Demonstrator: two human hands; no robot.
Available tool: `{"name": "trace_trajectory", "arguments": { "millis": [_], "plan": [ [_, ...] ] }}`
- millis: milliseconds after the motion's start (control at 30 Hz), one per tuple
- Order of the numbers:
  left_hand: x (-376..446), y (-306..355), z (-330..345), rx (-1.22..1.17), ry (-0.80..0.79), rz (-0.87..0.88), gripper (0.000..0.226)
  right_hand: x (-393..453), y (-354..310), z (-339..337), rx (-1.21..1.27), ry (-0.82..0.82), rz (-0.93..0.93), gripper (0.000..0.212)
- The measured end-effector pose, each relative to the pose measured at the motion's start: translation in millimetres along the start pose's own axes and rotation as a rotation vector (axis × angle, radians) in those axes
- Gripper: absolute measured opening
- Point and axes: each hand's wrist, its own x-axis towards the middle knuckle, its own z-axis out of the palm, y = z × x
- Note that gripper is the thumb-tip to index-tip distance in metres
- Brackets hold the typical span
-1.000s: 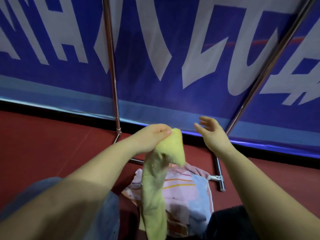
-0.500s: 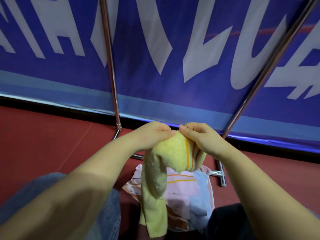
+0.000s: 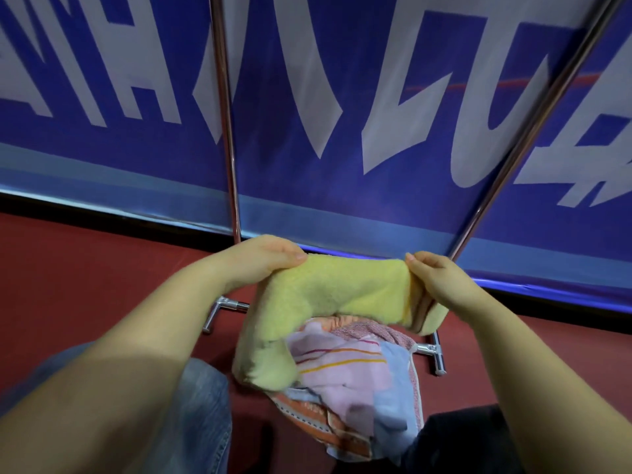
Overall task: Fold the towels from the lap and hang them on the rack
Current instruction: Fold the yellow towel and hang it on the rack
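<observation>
the left hand (image 3: 265, 260) grips one end of the fuzzy yellow terry towel (image 3: 328, 295), fingers curled over its top edge; the right hand (image 3: 441, 282) pinches the other end, thumb on top; the towel stretches between them in the air, above the lap, its left part drooping down onto the heap of pink, blue and orange striped towels (image 3: 355, 381) lying between the knees; just beyond the hands rise the two shiny metal poles of the rack (image 3: 227, 131), its feet on the dark red floor (image 3: 68, 275); behind it hangs a blue banner with big white letters (image 3: 342, 97).
</observation>
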Motion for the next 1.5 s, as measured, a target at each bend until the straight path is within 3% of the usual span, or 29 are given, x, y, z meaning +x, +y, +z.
{"name": "trace_trajectory", "arguments": {
  "millis": [233,367,533,700,833,1000,1133,1233,1333,1400,1500],
  "plan": [
    [7,1,32,0.061,-0.022,0.035,0.027,-20,-38,62,0.363,-0.269,-0.144,0.038],
    [8,2,37,0.095,-0.015,0.026,0.03,-28,-44,70,0.327,-0.288,-0.179,0.046],
    [7,2,31,0.105,0.016,-0.005,0.028,-27,-43,72,0.32,-0.31,-0.203,0.038],
    [7,-1,23,0.061,-0.016,-0.057,0.042,-17,-38,49,0.434,-0.254,-0.131,0.079],
    [10,1,19,-0.064,0.003,-0.019,0.03,-15,-33,29,0.395,-0.275,-0.113,0.051],
    [12,20,27,-0.021,-0.003,0.031,0.029,-19,-47,37,0.317,-0.4,-0.153,0.054],
    [8,46,20,0.062,0.014,0.057,0.025,-16,-64,28,0.523,-0.453,-0.091,0.068],
    [4,67,12,0.111,0.039,0.069,0.028,-21,-87,14,0.55,-0.51,-0.028,0.058],
    [-3,88,1,0.094,0.098,0.075,0.038,-27,-114,-3,0.436,-0.487,-0.093,0.062],
    [-10,106,-4,0.082,0.088,0.098,0.034,-31,-133,-12,0.344,-0.474,-0.139,0.061],
    [-21,138,-11,0.098,0.116,0.104,0.029,-37,-164,-27,0.296,-0.456,-0.196,0.039]
  ]
}}
